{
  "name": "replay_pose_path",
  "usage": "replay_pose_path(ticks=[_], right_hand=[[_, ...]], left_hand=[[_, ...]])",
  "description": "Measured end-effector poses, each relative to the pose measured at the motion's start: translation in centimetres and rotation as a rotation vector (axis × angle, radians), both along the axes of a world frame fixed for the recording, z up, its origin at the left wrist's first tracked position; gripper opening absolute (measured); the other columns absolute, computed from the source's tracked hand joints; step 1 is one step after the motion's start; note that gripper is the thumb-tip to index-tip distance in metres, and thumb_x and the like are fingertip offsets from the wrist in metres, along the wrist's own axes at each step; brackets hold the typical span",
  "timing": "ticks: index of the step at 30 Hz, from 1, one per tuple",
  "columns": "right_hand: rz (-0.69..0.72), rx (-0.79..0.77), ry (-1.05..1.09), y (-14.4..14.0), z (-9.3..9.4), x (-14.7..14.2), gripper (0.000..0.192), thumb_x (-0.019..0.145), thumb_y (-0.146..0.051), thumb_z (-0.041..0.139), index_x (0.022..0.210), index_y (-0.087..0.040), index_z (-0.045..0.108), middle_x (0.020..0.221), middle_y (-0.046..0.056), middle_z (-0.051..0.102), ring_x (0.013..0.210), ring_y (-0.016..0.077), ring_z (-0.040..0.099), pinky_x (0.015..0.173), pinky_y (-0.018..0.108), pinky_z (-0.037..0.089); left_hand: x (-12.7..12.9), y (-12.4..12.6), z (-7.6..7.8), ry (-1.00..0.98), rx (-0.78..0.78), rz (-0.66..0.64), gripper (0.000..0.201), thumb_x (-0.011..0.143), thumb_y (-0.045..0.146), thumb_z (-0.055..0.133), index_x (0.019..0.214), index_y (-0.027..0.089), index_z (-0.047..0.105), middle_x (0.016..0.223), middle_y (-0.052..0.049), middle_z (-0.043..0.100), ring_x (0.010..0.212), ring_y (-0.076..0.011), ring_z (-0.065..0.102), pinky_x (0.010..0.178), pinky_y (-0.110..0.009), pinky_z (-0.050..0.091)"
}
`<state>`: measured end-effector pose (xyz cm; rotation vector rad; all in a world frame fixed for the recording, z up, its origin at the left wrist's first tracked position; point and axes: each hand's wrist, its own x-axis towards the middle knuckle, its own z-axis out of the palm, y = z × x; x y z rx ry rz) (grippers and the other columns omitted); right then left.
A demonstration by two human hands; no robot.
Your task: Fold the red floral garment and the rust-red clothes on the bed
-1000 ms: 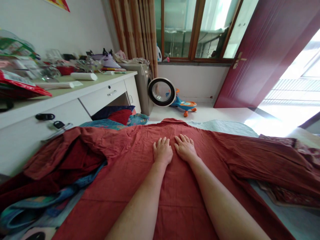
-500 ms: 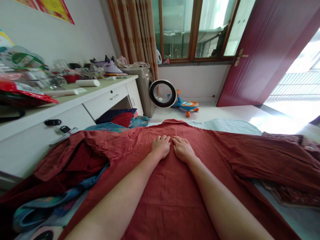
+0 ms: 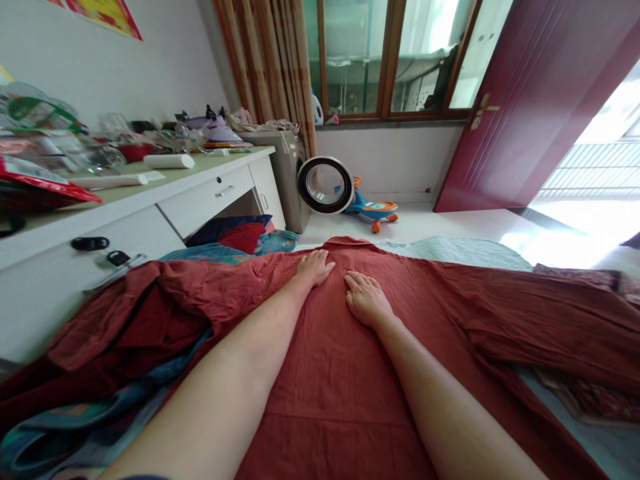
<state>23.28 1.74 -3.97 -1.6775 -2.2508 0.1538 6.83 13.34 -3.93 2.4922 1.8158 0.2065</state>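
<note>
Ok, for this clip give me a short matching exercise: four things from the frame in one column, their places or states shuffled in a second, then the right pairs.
Things:
1. left hand
2. right hand
3. washing machine door
4. ride-on toy

Places or states:
A. swung open, by the curtain
B. on the floor under the window
C. flat on the red garment, nearer its collar
D. flat on the red garment, a little nearer the person

Pairs: 1-C, 2-D, 3-A, 4-B
</note>
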Motion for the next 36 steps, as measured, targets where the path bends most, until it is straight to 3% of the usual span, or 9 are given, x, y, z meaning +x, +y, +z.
replay_pose_path(ticks=[13, 23, 29, 36], right_hand=[[-0.004, -0.015, 0.009, 0.0, 0.1, 0.0, 0.049, 0.093, -0.026, 0.036, 0.14, -0.018, 0.049, 0.15, 0.006, 0.045, 0.137, 0.0203, 0.037, 0.114, 0.035, 0.023], [0.002, -0.017, 0.005, 0.1, 0.2, 0.1, 0.049, 0.093, -0.026, 0.037, 0.14, -0.019, 0.048, 0.149, 0.006, 0.045, 0.137, 0.0192, 0.037, 0.114, 0.035, 0.022], [-0.003, -0.022, 0.003, 0.1, 0.1, 0.1, 0.05, 0.093, -0.026, 0.036, 0.141, -0.018, 0.048, 0.149, 0.006, 0.045, 0.137, 0.0194, 0.038, 0.114, 0.034, 0.022], [-0.004, -0.036, 0.011, 0.1, 0.3, 0.1, 0.05, 0.093, -0.027, 0.037, 0.141, -0.019, 0.048, 0.15, 0.006, 0.045, 0.137, 0.0202, 0.037, 0.114, 0.035, 0.022]], left_hand=[[0.1, 1.3, -0.8, -0.003, -0.004, 0.212, 0.06, 0.094, 0.055, 0.029, 0.144, 0.024, 0.041, 0.154, -0.009, 0.038, 0.14, -0.0289, 0.033, 0.111, -0.048, 0.031], [0.7, 0.1, -0.6, -0.03, 0.202, 0.337, 0.042, 0.091, 0.033, 0.038, 0.123, 0.017, 0.061, 0.138, -0.014, 0.052, 0.128, -0.0303, 0.043, 0.104, -0.045, 0.035], [0.7, -0.4, -0.4, -0.044, 0.141, 0.257, 0.041, 0.092, 0.029, 0.035, 0.122, 0.019, 0.062, 0.13, -0.013, 0.058, 0.122, -0.0305, 0.047, 0.101, -0.045, 0.038], [0.8, 0.7, -0.9, -0.092, 0.063, 0.399, 0.049, 0.091, 0.04, 0.034, 0.134, 0.024, 0.051, 0.148, -0.01, 0.045, 0.137, -0.0346, 0.032, 0.109, -0.065, 0.024]])
